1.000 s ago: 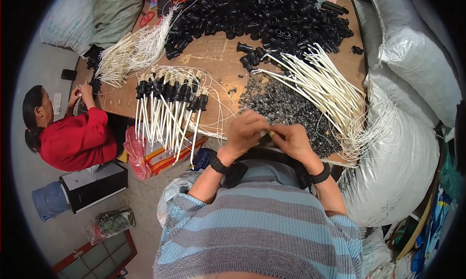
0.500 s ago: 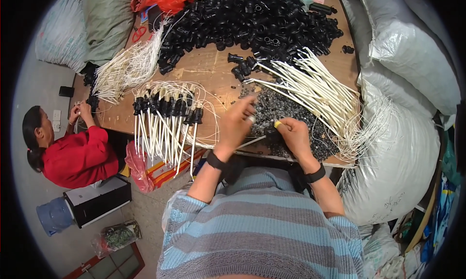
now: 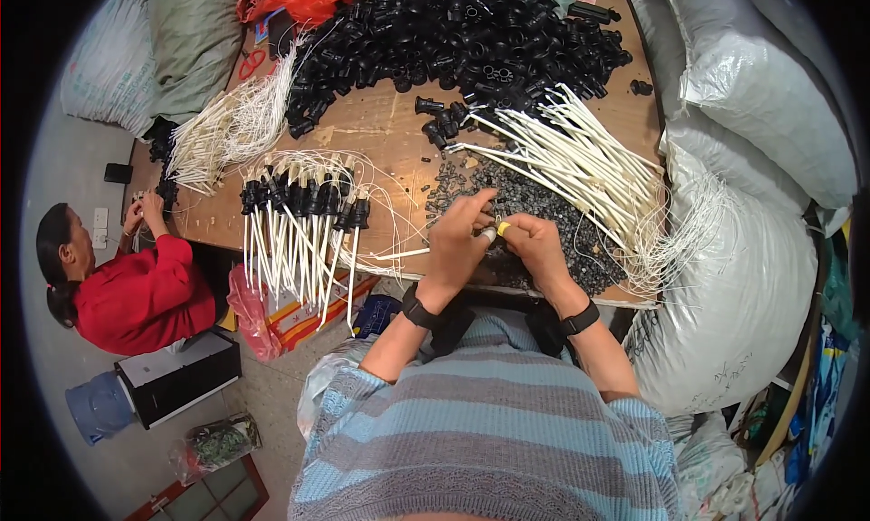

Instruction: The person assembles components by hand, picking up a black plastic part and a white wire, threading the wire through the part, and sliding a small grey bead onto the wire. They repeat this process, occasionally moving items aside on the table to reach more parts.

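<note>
Facing each other, left hand (image 3: 459, 236) and right hand (image 3: 536, 242) hover by small dark fittings (image 3: 587, 240), white-sleeved wires (image 3: 594, 154) alongside on the tabletop (image 3: 376, 140); what either grip holds, can't tell!

From my remote seat I see the table (image 3: 381, 127) spanning the frame's upper middle. Fittings (image 3: 417, 36) heap along its far side, top centre. Right of centre, rods (image 3: 598, 163) lie partly over small bits (image 3: 526, 195). At the near edge, the left hand (image 3: 458, 242) is just beside the right hand (image 3: 537, 246); I can't make out what lies between them. Assemblies (image 3: 304, 199) lie left of centre, more rods (image 3: 201, 149) behind them. Sacks (image 3: 725, 331) crowd the right; a co-worker (image 3: 136, 290) is far left.
</note>
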### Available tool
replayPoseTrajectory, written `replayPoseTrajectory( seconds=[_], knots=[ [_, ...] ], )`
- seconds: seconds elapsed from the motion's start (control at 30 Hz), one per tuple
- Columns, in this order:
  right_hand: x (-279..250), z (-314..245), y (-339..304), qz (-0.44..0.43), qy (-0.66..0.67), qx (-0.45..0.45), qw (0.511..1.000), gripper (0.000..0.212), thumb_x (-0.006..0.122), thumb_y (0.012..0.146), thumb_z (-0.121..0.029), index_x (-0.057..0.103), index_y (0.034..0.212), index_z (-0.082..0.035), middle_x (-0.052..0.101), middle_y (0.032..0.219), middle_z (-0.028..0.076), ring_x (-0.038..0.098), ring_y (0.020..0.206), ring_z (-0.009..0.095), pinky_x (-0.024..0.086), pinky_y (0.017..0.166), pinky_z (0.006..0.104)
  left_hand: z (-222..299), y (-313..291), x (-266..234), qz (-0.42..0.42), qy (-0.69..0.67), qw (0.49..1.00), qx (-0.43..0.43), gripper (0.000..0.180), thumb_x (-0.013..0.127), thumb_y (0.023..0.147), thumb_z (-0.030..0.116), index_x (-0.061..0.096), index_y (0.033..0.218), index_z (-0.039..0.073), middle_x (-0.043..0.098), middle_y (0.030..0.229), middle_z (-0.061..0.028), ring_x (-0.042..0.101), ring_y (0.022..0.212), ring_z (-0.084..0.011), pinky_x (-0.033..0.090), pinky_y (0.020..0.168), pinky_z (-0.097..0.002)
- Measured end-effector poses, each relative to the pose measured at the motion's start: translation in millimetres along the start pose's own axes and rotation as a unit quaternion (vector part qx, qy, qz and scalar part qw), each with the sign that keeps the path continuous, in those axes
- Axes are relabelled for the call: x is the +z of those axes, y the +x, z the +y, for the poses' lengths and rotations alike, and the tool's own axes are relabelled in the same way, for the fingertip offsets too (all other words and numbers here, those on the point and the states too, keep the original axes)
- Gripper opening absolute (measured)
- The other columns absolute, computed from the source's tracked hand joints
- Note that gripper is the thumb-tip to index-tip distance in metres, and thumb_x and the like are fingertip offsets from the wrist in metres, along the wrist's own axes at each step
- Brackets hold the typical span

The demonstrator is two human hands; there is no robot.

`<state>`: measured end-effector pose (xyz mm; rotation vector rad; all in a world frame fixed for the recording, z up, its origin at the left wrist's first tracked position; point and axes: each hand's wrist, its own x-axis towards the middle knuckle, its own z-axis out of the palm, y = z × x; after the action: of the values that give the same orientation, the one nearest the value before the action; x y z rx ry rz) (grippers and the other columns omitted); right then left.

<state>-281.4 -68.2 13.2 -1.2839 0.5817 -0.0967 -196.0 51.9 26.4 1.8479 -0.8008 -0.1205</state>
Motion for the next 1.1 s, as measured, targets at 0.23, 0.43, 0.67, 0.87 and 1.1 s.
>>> replayPoseTrajectory(
  seconds=[0.23, 0.43, 0.67, 0.87, 1.1],
  knots=[
    [0, 0, -4, -0.004, -0.12, -0.094, 0.988, 0.011, 0.061, 0.087, -0.006, 0.068, 0.091, 0.001, 0.052, 0.062, -0.009, 0.04, 0.056, -0.001, 0.029, 0.048, 0.0188, -13, -3, -5, -0.056, 0.006, 0.995, -0.082, 0.025, 0.067, 0.068, -0.001, 0.072, 0.092, 0.006, 0.065, 0.077, -0.0092, 0.064, 0.07, -0.0242, 0.049, 0.063, -0.0334],
    [2, -2, -5, -0.011, -0.057, -0.045, 0.997, 0.01, 0.062, 0.09, -0.007, 0.068, 0.093, 0.001, 0.051, 0.064, -0.009, 0.039, 0.056, -0.001, 0.028, 0.049, 0.0176, -8, -4, -7, 0.0, 0.115, 0.991, 0.066, 0.024, 0.068, 0.069, -0.001, 0.073, 0.092, 0.006, 0.068, 0.081, -0.008, 0.063, 0.074, -0.0242, 0.049, 0.063, -0.0305],
    [-3, -2, -4, 0.009, -0.044, -0.008, 0.999, 0.009, 0.062, 0.089, -0.006, 0.068, 0.09, 0.0, 0.05, 0.062, -0.01, 0.038, 0.055, -0.001, 0.027, 0.048, 0.0177, -7, -3, -8, 0.035, 0.019, 0.999, -0.018, 0.023, 0.068, 0.069, 0.0, 0.073, 0.089, 0.008, 0.068, 0.081, -0.0075, 0.063, 0.077, -0.0243, 0.048, 0.068, -0.0332],
    [3, 0, -2, 0.005, -0.122, -0.072, 0.99, 0.009, 0.062, 0.088, -0.007, 0.067, 0.088, 0.0, 0.05, 0.061, -0.01, 0.038, 0.054, -0.001, 0.029, 0.047, 0.019, -4, -5, -2, 0.04, 0.19, 0.973, 0.127, 0.022, 0.068, 0.066, 0.004, 0.069, 0.088, 0.012, 0.061, 0.08, -0.0004, 0.059, 0.078, -0.0219, 0.044, 0.07, -0.0359],
    [1, 5, -2, 0.015, -0.044, -0.045, 0.998, 0.009, 0.062, 0.087, -0.005, 0.067, 0.092, 0.0, 0.05, 0.06, -0.009, 0.04, 0.056, -0.001, 0.03, 0.049, 0.0185, -2, 0, -2, 0.029, 0.144, 0.986, 0.077, 0.027, 0.068, 0.069, 0.004, 0.071, 0.094, 0.012, 0.064, 0.082, -0.0029, 0.06, 0.077, -0.0234, 0.046, 0.07, -0.0348]
  ],
)
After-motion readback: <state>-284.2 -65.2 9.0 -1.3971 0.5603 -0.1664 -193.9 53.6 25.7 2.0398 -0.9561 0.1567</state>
